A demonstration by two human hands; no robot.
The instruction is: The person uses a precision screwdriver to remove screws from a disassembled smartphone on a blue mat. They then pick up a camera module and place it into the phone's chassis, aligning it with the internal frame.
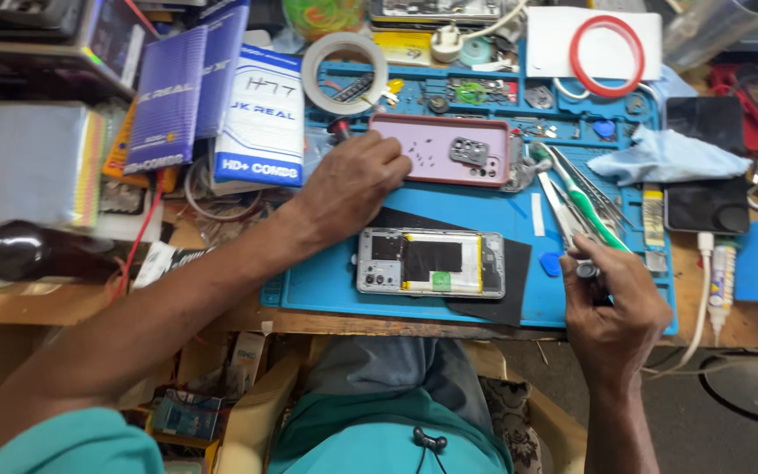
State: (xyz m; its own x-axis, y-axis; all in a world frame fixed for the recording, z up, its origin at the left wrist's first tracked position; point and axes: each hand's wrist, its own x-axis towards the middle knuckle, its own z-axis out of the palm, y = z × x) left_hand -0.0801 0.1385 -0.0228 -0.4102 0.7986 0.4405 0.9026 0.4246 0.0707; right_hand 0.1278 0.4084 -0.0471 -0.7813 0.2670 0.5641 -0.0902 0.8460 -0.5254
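The opened phone is lying face down on the blue mat, between your hands. Your left hand is reaching to the pink back cover, fingertips pinching among the tiny screws there, while your right hand is gripping the green-handled screwdriver beside the phone.

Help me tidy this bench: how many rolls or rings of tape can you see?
2. A white tape roll lies at the blue mat's top left, above the pink back cover; a red tape ring rests on white card, top right. Clutter may hide more.
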